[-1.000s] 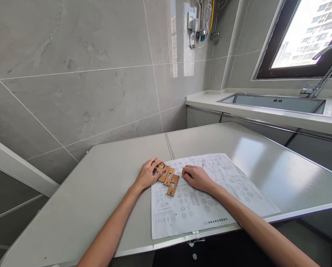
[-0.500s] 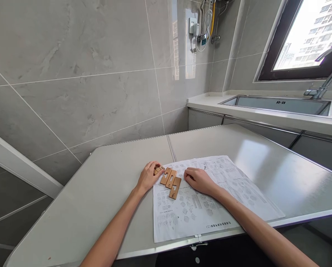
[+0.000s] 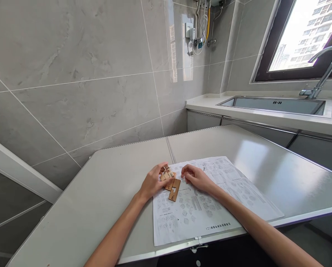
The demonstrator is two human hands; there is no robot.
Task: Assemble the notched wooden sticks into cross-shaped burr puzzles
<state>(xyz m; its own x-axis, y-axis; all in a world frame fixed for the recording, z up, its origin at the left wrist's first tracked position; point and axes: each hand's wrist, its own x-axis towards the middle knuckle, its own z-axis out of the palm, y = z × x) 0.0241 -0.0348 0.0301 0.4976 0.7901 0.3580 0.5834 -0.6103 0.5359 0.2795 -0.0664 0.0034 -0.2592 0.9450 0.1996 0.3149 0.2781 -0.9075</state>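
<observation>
My left hand (image 3: 152, 182) is closed around a small cluster of wooden puzzle pieces (image 3: 167, 172), held tilted just above the sheet. Thumb and fingers grip it from either side, hiding part of it. Below it lie flat notched wooden pieces: one marked 3 (image 3: 174, 190) in plain view, and another marked 2 (image 3: 168, 187), half covered by the hand and the cluster. To their right, my right hand (image 3: 196, 178) hovers or rests over the paper with bent fingers, thumb and forefinger a little apart and nothing visible between them.
A printed sheet (image 3: 193, 218) with diagrams lies under the pieces, its heading upside down to me. It rests on a white folding table (image 3: 121, 174) with a centre seam. Beyond are a tiled wall (image 3: 99, 92), a sink (image 3: 277, 105), a faucet (image 3: 325, 70) and a window.
My left hand has lifted the wooden cluster and brought it right, over the flat pieces. My right hand's fingers have loosened and shifted slightly left.
</observation>
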